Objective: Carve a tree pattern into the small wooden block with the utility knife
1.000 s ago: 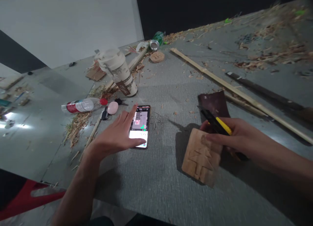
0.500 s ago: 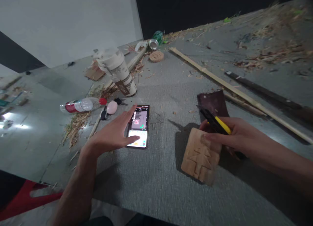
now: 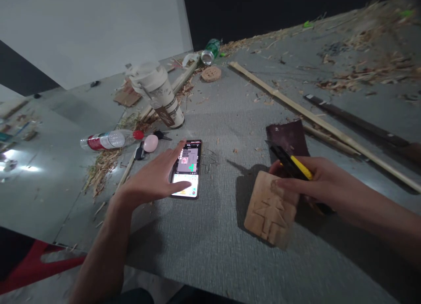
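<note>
My left hand (image 3: 151,174) rests over the left edge of a phone (image 3: 188,169) with a lit screen, its thumb stretched across the lower part of the screen and its fingers extended. My right hand (image 3: 309,181) grips a wooden block (image 3: 270,214) carved with a tree-like shape, the thumb on its face. The same hand also holds a black and yellow utility knife (image 3: 289,161), its blade pointing up and left. Behind the knife lies a dark maroon sheet (image 3: 287,136), perhaps sandpaper. The fingers under the block are partly hidden.
Left of the phone are a plastic bottle (image 3: 112,140), a pink rounded object (image 3: 151,143) and a white tumbler (image 3: 158,93). Further back are a round carved wooden piece (image 3: 211,74) and a green can (image 3: 210,51). Bamboo strips (image 3: 289,106) and shavings lie at the right.
Some coloured content on the phone screen has shifted, with more green showing. Both hands keep nearly the same place, and the block and knife stay in the right hand.
</note>
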`<state>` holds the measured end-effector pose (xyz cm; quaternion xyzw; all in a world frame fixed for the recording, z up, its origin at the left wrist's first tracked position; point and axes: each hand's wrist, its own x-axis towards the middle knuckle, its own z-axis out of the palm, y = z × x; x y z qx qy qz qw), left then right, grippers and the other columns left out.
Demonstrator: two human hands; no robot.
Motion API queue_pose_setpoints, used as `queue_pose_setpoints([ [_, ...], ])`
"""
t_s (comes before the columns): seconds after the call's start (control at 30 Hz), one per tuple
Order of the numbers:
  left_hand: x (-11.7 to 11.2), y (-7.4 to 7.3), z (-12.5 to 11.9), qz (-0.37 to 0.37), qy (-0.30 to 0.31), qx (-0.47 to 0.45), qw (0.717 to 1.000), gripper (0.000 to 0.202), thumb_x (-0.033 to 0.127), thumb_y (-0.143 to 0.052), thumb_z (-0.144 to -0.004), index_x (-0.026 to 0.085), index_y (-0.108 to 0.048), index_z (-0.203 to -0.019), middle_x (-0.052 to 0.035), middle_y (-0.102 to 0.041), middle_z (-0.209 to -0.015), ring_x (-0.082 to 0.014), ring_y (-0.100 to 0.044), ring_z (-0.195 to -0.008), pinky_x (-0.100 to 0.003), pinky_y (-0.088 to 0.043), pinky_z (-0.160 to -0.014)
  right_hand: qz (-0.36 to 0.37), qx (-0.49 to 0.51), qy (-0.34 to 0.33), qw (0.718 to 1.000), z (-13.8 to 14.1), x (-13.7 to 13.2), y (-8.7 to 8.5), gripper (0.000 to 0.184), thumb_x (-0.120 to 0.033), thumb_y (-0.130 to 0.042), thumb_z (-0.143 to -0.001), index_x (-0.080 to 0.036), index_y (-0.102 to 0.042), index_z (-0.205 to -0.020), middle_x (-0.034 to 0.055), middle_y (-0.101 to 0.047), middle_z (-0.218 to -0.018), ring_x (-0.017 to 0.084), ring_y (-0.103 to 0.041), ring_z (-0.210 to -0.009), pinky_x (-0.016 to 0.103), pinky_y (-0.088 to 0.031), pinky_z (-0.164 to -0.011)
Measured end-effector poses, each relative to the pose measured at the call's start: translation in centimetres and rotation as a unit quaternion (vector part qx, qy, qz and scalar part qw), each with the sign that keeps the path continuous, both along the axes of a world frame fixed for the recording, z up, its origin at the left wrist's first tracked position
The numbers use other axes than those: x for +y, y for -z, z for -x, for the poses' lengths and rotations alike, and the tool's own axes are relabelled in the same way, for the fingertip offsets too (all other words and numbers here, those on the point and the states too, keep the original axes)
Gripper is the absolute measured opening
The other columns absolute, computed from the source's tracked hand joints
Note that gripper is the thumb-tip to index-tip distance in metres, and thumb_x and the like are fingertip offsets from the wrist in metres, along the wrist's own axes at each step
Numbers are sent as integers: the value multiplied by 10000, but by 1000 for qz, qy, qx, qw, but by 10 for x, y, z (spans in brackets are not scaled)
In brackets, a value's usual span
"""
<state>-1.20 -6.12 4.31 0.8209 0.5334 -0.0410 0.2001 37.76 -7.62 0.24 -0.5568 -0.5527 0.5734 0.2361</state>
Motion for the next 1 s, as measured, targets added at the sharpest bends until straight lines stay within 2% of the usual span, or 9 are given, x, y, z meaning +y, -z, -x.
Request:
queue_pose_setpoints([
  [0.07,0,0,1,1,-1,1,1000,1112,649,-642,-925,242,34,-1707,-167,-192,-1759,-424,-290,-1574,-605,-308,-1247,-4,-1,3,1000,0,0,0,474,-655,-848,-693,-268,-778,-958,-1,-655,-733,131,-494,-557,233,-346,-409],
  [0.3,0,4,5,-4,0,14,1000,1182,641,-701,-880,266,60,-1704,-146,-205,-1760,-416,-301,-1572,-574,-321,-1247,-6,10,0,1000,1,-1,-3,471,-656,-845,-697,-267,-770,-951,10,-697,-800,143,-553,-615,239,-416,-488],
  [0.47,0,0,3,3,-1,10,1000,1134,657,-649,-912,247,47,-1706,-142,-196,-1763,-416,-279,-1581,-569,-318,-1249,-3,1,-2,1000,1,0,-3,484,-665,-840,-698,-262,-771,-958,-6,-646,-725,121,-472,-550,228,-319,-413],
  [0.6,2,-1,-1,1,-11,10,1000,1062,657,-586,-951,209,6,-1710,-173,-272,-1735,-429,-328,-1557,-584,-348,-1223,-3,9,-7,1000,-1,-1,-2,472,-659,-840,-707,-273,-770,-968,-6,-655,-750,118,-471,-562,220,-326,-415],
  [0.8,3,0,-6,-19,-19,19,999,1037,577,-620,-944,184,-45,-1711,-211,-442,-1632,-443,-454,-1471,-601,-409,-1166,10,5,2,1000,-3,-2,0,454,-646,-844,-718,-286,-766,-984,-7,-662,-755,122,-481,-564,220,-338,-425],
  [0.9,4,0,-5,-18,-22,11,1000,1022,580,-616,-948,196,-56,-1712,-206,-472,-1606,-446,-477,-1451,-589,-430,-1150,3,10,4,1000,-1,-2,0,446,-641,-847,-710,-284,-766,-966,-4,-669,-758,121,-492,-560,220,-339,-430],
  [1.0,4,0,-2,-17,-15,12,1000,1060,610,-630,-932,218,-28,-1712,-199,-449,-1622,-448,-462,-1459,-590,-420,-1157,7,4,5,1000,-1,-2,-1,451,-647,-837,-713,-282,-768,-970,-19,-626,-689,111,-446,-502,229,-312,-399],
])
